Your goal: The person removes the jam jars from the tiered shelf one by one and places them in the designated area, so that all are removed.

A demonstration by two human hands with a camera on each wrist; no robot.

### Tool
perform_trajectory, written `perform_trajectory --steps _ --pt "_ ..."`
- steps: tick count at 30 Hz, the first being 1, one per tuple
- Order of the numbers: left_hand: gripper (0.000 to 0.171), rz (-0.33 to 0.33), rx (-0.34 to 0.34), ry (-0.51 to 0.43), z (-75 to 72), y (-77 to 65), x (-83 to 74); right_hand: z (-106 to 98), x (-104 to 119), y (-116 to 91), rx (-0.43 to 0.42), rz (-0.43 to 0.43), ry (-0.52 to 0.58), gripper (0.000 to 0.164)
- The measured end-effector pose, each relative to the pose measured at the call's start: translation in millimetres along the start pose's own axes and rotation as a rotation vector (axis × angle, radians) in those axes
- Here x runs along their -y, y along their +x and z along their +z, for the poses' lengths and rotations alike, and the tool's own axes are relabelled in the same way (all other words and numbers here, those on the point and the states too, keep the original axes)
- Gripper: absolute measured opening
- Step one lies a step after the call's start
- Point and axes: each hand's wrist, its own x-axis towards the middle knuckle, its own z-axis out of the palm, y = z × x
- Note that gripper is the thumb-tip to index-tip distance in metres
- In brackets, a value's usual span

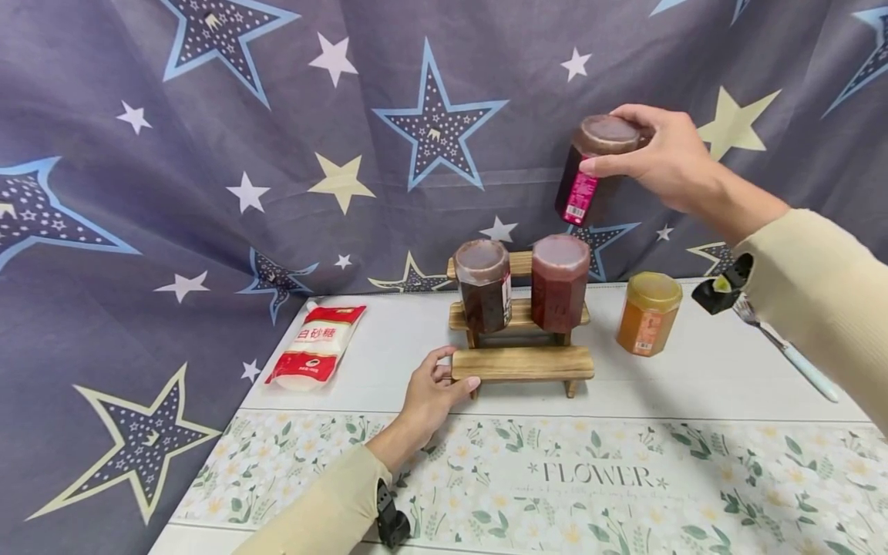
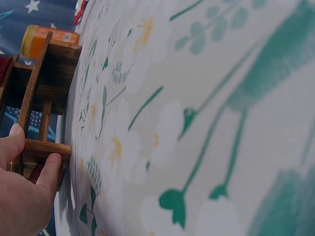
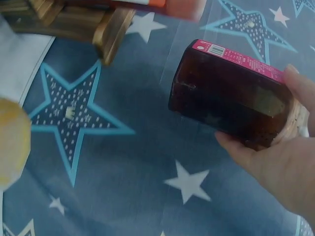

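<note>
My right hand (image 1: 666, 158) grips a dark jar with a pink label (image 1: 579, 189) by its lid end, raised above the rack in front of the curtain. In the right wrist view the same jar (image 3: 231, 96) lies sideways across the picture. My left hand (image 1: 433, 393) holds the left end of the lowest step of a three-step wooden rack (image 1: 523, 364); the left wrist view shows thumb and finger on the step's end (image 2: 47, 147). A dark jar (image 1: 483, 289) and a red jar (image 1: 559, 285) stand side by side on the middle step.
An orange jar (image 1: 648, 314) stands on the table right of the rack. Farther right lies a fork (image 1: 787, 351), partly behind my right sleeve. A red and white sugar bag (image 1: 317, 345) lies at left. A star-patterned curtain (image 1: 277, 154) hangs behind the table.
</note>
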Motion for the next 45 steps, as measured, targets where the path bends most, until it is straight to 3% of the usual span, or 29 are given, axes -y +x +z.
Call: perform_trajectory --steps 11,18,26,38,45 --pt "0.064 -0.005 0.009 -0.007 -0.1 0.0 0.5 -34.2 -28.1 -20.4 0.017 0.073 -0.073 0.063" --pt "0.064 -0.008 0.005 -0.010 0.8 0.5 -1.0 -59.3 -51.5 -39.8 -0.007 0.143 -0.229 0.074" --pt "0.066 -0.018 0.000 -0.016 1.3 0.0 -3.3 -77.4 -84.9 -59.5 -0.028 0.204 -0.258 0.081" --pt "0.066 -0.015 0.004 -0.001 1.9 1.7 0.3 -84.2 -132.7 -86.7 -0.074 0.291 -0.317 0.073" --pt "0.065 -0.014 -0.008 -0.005 2.1 1.1 -1.1 -76.5 -153.4 -103.2 -0.052 0.308 -0.317 0.092"
